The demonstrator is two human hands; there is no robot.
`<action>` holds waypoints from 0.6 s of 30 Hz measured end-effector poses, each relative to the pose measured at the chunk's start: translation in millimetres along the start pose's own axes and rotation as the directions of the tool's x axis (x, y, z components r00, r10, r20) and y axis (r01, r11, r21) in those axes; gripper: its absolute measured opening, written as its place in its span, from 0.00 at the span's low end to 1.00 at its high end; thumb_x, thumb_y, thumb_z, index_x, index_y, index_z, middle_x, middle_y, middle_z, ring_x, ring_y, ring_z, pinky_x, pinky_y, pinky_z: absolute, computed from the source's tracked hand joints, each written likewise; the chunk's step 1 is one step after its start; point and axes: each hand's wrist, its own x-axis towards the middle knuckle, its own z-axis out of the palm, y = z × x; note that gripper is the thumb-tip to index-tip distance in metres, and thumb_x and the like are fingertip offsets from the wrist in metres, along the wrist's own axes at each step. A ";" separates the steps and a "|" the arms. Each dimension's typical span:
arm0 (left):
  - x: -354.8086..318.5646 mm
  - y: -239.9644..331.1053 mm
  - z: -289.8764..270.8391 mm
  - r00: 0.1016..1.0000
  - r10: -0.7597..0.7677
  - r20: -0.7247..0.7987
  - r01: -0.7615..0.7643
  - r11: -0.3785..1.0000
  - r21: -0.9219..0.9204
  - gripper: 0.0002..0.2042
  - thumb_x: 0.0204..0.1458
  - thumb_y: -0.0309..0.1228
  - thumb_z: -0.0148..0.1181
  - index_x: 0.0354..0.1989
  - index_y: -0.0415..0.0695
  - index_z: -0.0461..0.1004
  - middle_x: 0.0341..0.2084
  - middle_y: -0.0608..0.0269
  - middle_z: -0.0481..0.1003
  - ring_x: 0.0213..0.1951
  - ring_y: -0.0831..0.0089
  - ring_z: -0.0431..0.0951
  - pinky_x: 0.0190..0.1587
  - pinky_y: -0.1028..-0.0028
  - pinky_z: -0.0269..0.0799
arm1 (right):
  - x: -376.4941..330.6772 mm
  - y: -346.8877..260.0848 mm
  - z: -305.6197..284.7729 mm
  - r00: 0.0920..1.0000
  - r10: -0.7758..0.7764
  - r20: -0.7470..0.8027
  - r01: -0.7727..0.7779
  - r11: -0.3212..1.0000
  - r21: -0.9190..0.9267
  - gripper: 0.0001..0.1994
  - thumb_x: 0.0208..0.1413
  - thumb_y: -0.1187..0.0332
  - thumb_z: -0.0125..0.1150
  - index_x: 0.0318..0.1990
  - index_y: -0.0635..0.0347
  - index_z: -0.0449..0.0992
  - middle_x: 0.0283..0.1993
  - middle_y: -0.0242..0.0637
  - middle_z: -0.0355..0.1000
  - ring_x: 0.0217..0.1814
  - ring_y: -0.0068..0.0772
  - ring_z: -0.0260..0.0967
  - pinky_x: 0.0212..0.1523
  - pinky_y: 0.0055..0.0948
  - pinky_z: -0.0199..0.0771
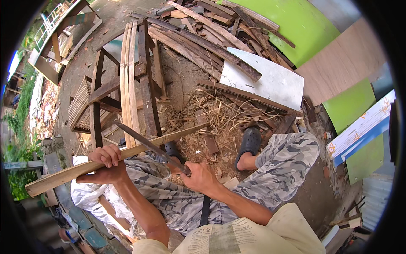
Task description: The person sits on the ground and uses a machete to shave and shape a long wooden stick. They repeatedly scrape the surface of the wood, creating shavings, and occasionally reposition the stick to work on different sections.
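A long, narrow wooden strip (63,178) slants across my lap, its left end nearest me and its far end pointing right over the shavings. My left hand (105,164) is closed round it near the left end, the fingers over the top and the palm beneath. In my right hand (200,178) is a machete (134,134) with a long dark blade; its handle is mostly hidden in the fist. The blade crosses over the strip about midway, its tip pointing away to the left. Whether the edge touches the wood, I cannot tell.
Ahead stands a dark wooden frame (146,84) with several pale strips (129,76) on it. Wood shavings (203,106) cover the ground around my dark clogs (250,142). Farther off lie a timber heap (198,46), a white board (262,78) and green panels (296,25).
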 end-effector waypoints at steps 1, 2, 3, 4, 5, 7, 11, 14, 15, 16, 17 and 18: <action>-0.4 -0.6 1.2 1.000 -0.003 0.008 0.003 1.000 -0.017 0.46 0.43 0.83 0.28 0.20 0.45 0.70 0.10 0.70 0.59 0.13 0.76 0.59 0.20 0.74 0.54 | 2.9 9.5 2.5 0.999 0.049 0.006 -0.049 0.999 0.006 0.15 0.51 0.61 0.63 0.34 0.68 0.76 0.24 0.57 0.74 0.31 0.63 0.74 0.35 0.51 0.74; 1.6 1.1 1.8 1.000 -0.004 0.006 0.004 1.000 -0.017 0.46 0.43 0.83 0.28 0.20 0.45 0.70 0.10 0.70 0.59 0.13 0.75 0.59 0.20 0.74 0.54 | 10.5 26.4 5.7 0.996 0.092 0.010 -0.092 0.996 0.012 0.16 0.51 0.60 0.62 0.35 0.68 0.76 0.26 0.58 0.74 0.32 0.64 0.75 0.36 0.52 0.75; 1.2 0.7 0.8 1.000 -0.007 0.000 0.007 1.000 -0.019 0.46 0.43 0.83 0.28 0.20 0.45 0.70 0.10 0.70 0.59 0.13 0.75 0.59 0.20 0.74 0.54 | 16.5 39.1 4.6 0.990 0.137 0.016 -0.138 0.990 0.015 0.16 0.52 0.60 0.61 0.36 0.68 0.77 0.27 0.59 0.75 0.34 0.64 0.75 0.38 0.53 0.75; 0.4 0.5 0.4 1.000 -0.010 -0.005 0.010 1.000 -0.021 0.46 0.43 0.83 0.28 0.20 0.44 0.70 0.10 0.70 0.60 0.13 0.75 0.59 0.20 0.74 0.54 | 18.9 50.2 3.9 0.986 0.165 0.003 -0.164 0.986 -0.018 0.15 0.52 0.61 0.61 0.36 0.68 0.77 0.27 0.59 0.74 0.34 0.64 0.75 0.38 0.52 0.76; 0.2 0.7 0.7 1.000 -0.008 0.006 0.009 1.000 -0.011 0.46 0.42 0.83 0.28 0.20 0.44 0.70 0.10 0.70 0.60 0.13 0.75 0.59 0.20 0.74 0.54 | 17.8 46.2 1.3 0.990 0.144 -0.006 -0.144 0.989 -0.019 0.15 0.51 0.61 0.62 0.34 0.68 0.77 0.25 0.58 0.74 0.32 0.63 0.75 0.37 0.51 0.75; 0.5 2.8 1.5 1.000 -0.007 0.028 0.006 1.000 0.010 0.47 0.42 0.83 0.28 0.21 0.44 0.70 0.10 0.70 0.60 0.13 0.75 0.60 0.20 0.74 0.54 | 11.0 35.2 -3.5 0.994 0.103 -0.022 -0.103 0.994 -0.021 0.15 0.50 0.60 0.63 0.32 0.68 0.77 0.23 0.55 0.74 0.29 0.60 0.74 0.33 0.49 0.74; -1.0 0.5 9.5 0.998 -0.012 0.055 0.013 1.000 -0.019 0.47 0.42 0.83 0.27 0.21 0.44 0.69 0.10 0.69 0.61 0.13 0.75 0.60 0.20 0.73 0.53 | -0.7 10.0 -1.3 0.997 0.067 0.041 -0.066 0.998 -0.021 0.15 0.51 0.60 0.62 0.38 0.64 0.78 0.27 0.60 0.74 0.35 0.63 0.75 0.38 0.50 0.76; 1.6 -3.3 11.6 1.000 -0.011 0.027 0.012 1.000 -0.025 0.47 0.42 0.83 0.26 0.20 0.44 0.69 0.10 0.69 0.61 0.13 0.75 0.60 0.20 0.74 0.53 | 19.5 106.2 23.5 0.969 0.246 -0.037 -0.245 0.969 0.037 0.16 0.51 0.59 0.62 0.38 0.63 0.79 0.28 0.61 0.75 0.36 0.63 0.76 0.39 0.51 0.76; 2.3 -4.1 12.1 1.000 -0.015 0.016 0.015 1.000 -0.018 0.47 0.41 0.83 0.25 0.20 0.44 0.69 0.10 0.69 0.60 0.13 0.74 0.60 0.20 0.74 0.53 | 22.5 129.0 25.3 0.941 0.335 -0.052 -0.333 0.942 0.053 0.16 0.51 0.58 0.62 0.38 0.63 0.79 0.28 0.61 0.75 0.36 0.63 0.76 0.40 0.52 0.76; 2.2 -2.9 9.5 1.000 -0.019 0.003 0.019 1.000 -0.009 0.47 0.41 0.83 0.25 0.20 0.44 0.69 0.11 0.69 0.60 0.13 0.74 0.59 0.20 0.74 0.53 | 26.2 133.3 23.3 0.938 0.341 -0.061 -0.340 0.940 0.029 0.16 0.51 0.59 0.61 0.37 0.64 0.79 0.28 0.61 0.75 0.36 0.64 0.75 0.39 0.51 0.75; 2.0 -2.7 8.6 1.000 -0.023 -0.012 0.023 1.000 0.000 0.47 0.41 0.83 0.25 0.19 0.45 0.69 0.11 0.69 0.60 0.13 0.74 0.59 0.20 0.73 0.53 | 33.7 132.8 15.6 0.935 0.347 -0.069 -0.348 0.937 0.003 0.15 0.50 0.60 0.61 0.36 0.66 0.78 0.28 0.61 0.74 0.36 0.64 0.75 0.39 0.51 0.74; 1.7 -2.4 8.1 1.000 -0.018 -0.021 0.018 1.000 0.017 0.47 0.42 0.83 0.25 0.20 0.44 0.69 0.11 0.69 0.60 0.13 0.74 0.59 0.20 0.73 0.53 | 37.5 131.4 9.5 0.932 0.354 -0.077 -0.356 0.934 -0.022 0.15 0.50 0.61 0.60 0.35 0.68 0.78 0.28 0.61 0.74 0.36 0.65 0.74 0.39 0.51 0.74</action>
